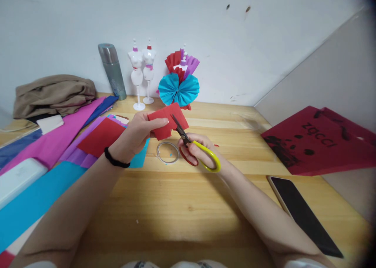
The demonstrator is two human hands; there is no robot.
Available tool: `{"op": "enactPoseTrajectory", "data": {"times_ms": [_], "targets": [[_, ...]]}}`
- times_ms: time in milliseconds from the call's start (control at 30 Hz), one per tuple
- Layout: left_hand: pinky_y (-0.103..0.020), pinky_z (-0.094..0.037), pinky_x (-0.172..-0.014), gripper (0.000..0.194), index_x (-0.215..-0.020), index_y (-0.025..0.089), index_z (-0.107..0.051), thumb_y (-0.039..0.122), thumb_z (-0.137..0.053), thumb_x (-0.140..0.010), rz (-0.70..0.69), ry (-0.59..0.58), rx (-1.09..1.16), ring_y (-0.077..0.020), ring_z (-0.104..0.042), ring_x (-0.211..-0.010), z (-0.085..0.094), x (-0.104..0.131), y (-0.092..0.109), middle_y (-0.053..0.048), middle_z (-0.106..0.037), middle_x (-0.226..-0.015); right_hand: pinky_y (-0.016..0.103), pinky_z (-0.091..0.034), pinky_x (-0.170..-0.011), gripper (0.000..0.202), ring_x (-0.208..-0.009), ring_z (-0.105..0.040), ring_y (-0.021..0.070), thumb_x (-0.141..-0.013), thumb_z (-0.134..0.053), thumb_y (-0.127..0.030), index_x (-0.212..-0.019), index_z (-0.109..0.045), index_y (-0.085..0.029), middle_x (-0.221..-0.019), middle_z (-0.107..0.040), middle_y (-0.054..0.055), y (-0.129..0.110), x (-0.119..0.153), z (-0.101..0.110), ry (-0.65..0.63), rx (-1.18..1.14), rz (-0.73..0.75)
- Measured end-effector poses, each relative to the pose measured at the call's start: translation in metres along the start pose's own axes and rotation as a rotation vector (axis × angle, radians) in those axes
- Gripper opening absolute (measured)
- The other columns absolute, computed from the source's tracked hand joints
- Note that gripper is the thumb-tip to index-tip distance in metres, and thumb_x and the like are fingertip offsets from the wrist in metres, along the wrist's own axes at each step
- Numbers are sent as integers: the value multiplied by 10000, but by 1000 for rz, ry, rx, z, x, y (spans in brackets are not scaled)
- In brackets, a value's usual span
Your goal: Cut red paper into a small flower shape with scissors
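Note:
Pinched between the thumb and fingers of my left hand [141,129] is a small piece of red paper [181,119], raised above the table. My right hand [202,144] grips scissors [205,154] with one yellow and one red handle loop. Their dark blades reach up to the red paper, with a notch cut at its lower edge. Whether the blades are fully closed I cannot make out. Below the hands a roll of clear tape [168,152] lies on the wooden table [176,205].
Coloured paper sheets [85,142] spread across the left. Behind stand a flask [113,72], two white mannequins [136,74] and one dressed in folded paper [179,89]. A brown cloth [55,93] lies back left. At right are a red bag [320,142] and a phone [305,213].

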State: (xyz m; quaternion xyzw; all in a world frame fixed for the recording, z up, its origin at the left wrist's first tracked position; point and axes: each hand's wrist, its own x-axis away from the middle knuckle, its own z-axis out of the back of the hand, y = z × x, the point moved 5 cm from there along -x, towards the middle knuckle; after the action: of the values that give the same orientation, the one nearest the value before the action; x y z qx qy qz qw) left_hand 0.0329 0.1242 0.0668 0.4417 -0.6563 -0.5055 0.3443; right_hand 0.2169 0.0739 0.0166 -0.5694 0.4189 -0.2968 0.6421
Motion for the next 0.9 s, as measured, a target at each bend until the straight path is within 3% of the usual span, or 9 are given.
{"op": "enactPoseTrajectory", "data": {"times_ms": [433,667,900], "targets": [[-270,-589,-661,298,-792,137,-866,327,-1018,-621,42,-54,-8,-175,-715,-689,1,2,-4,-82,-830,-783,243,-276,-444,567,-407,-375,74,-986,-731,-760,-1056,-649,-203,-567,-497,-116,-3,0,2,23,-11,37],[-274,-567,-640,339,-764,129,-864,356,-1027,-572,37,-51,-19,-181,-707,-661,-3,3,2,-97,-822,-756,249,-266,-447,554,-408,-379,78,-990,-734,-748,-1055,-653,-203,-562,-491,-114,-1,0,2,13,-12,35],[-261,-527,-618,316,-768,130,-859,387,-997,-644,-6,-55,-62,-166,-678,-637,-2,3,2,-87,-815,-743,248,-273,-455,571,-414,-365,84,-978,-738,-765,-1057,-652,-206,-529,-473,-123,-1,1,0,-5,3,5]]}}
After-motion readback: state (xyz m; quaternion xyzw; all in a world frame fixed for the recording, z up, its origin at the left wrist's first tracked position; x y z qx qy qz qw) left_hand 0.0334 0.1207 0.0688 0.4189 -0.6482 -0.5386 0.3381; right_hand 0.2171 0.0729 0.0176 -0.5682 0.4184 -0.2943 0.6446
